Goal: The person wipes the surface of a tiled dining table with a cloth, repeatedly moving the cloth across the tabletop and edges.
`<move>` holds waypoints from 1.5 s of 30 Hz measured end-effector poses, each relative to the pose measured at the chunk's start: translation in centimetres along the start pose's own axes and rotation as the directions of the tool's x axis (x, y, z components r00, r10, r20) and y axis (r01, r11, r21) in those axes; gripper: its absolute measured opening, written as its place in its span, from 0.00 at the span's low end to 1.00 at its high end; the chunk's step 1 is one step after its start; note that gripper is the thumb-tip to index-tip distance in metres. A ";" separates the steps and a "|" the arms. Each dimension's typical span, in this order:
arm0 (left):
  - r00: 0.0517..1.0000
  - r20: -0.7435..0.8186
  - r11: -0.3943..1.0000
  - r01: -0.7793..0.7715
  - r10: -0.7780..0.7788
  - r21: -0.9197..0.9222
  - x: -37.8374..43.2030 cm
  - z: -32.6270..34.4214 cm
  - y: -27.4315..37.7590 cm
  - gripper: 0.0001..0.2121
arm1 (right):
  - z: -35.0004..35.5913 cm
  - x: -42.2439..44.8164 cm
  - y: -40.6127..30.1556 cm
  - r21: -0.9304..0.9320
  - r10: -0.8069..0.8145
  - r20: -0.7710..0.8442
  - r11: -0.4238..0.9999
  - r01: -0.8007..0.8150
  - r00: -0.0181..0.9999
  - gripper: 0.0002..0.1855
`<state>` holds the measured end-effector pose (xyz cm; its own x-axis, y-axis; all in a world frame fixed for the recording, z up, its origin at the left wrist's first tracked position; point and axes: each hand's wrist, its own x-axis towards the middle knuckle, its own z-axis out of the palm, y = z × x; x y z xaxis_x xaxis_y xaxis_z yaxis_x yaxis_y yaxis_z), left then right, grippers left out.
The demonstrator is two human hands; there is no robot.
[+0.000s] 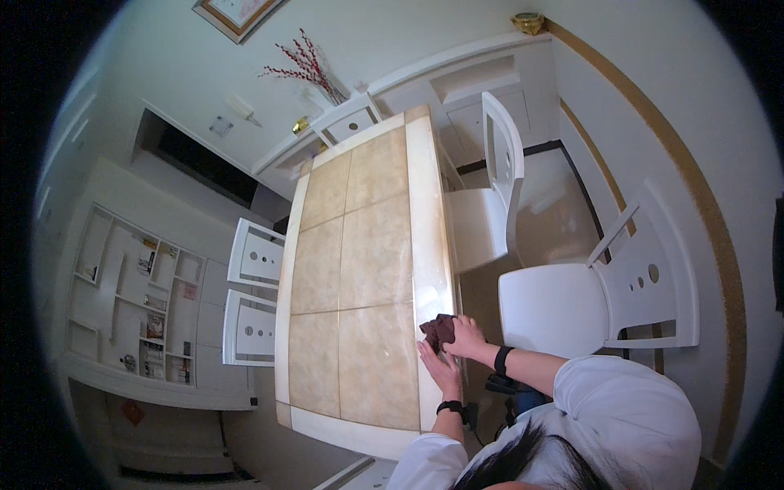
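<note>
A crumpled dark maroon cloth lies on the white border of a dining table with beige tiles in its top. My right hand grips the cloth from its right side, at the table's long edge. Just below the cloth, my left hand rests on the same white border with its fingers stretched out. Its fingertips come close to the cloth; whether they touch it I cannot tell. Both wrists wear black bands.
At the right stand a white chair turned outward and another white chair beside the table. Two white chairs line the far side, the nearer chair back among them. A vase of red-berry branches stands behind the table's end.
</note>
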<state>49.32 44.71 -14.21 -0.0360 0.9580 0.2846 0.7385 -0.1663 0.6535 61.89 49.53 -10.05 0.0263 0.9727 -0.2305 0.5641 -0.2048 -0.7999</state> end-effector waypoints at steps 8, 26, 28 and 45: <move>0.992 -0.093 0.993 -0.096 0.090 -0.063 1.8 -0.5 0.4 0.34 | 2.0 0.5 -1.8 0.143 -0.046 -0.280 0.986 0.089 0.959 0.38; 0.998 -0.056 0.939 0.005 -0.026 -0.344 0.5 -0.1 0.8 0.30 | 7.2 -7.9 2.3 0.246 0.128 -0.358 0.968 -0.038 0.925 0.34; 1.000 -0.003 0.918 0.027 -0.031 -0.395 0.7 -1.4 0.1 0.29 | 8.1 -10.4 1.9 0.235 0.088 -0.297 0.972 -0.017 0.951 0.31; 0.990 0.074 0.923 0.083 -0.120 0.377 -5.6 -3.7 -1.0 0.24 | 3.1 0.6 1.2 -0.096 -0.214 -0.352 0.977 0.192 0.911 0.48</move>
<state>46.33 38.64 -13.90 -0.0745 0.9856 0.1519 0.9320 0.0146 0.3623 60.05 49.51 -12.87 0.1941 0.9685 0.1560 0.6349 -0.0028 -0.7726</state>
